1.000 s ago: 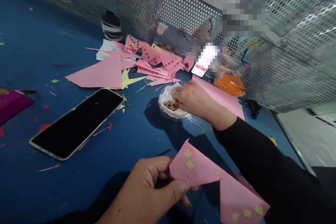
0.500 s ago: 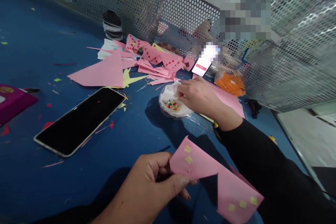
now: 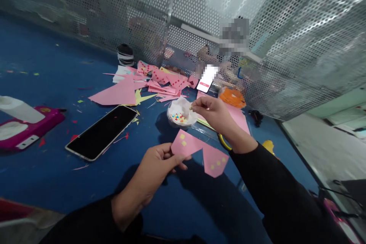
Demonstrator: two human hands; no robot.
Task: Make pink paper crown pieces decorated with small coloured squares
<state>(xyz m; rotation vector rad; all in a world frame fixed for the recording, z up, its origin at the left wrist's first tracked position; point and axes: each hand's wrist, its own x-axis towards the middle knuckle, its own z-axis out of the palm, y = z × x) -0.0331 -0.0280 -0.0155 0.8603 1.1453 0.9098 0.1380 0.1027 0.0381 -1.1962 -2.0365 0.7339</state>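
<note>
My left hand (image 3: 153,169) pinches the left end of a folded pink paper cut-out (image 3: 213,154) between thumb and fingers. Small yellow paper squares are stuck on both of its lobes, and a notch parts them. Beyond it stands a small clear bowl lined with white tissue (image 3: 183,105), with tiny coloured paper bits (image 3: 177,116) inside. At the bowl's right side, my right hand (image 3: 217,116) has thumb and fingertip pressed together on a tiny yellowish paper piece (image 3: 191,108), just off the tissue.
Pink paper scraps (image 3: 164,90) and decorated pink strips (image 3: 151,71) lie by the perforated metal partition (image 3: 194,45). A dark-screened phone (image 3: 101,131) lies left; a lit phone (image 3: 206,79) leans at the back. There are also a magenta device (image 3: 42,120), a black-and-white spool (image 3: 125,55) and orange paper (image 3: 233,97).
My right hand has lifted from inside the bowl to its right side with a tiny piece pinched. My left hand has brought the pink paper closer to the bowl. The view has shifted.
</note>
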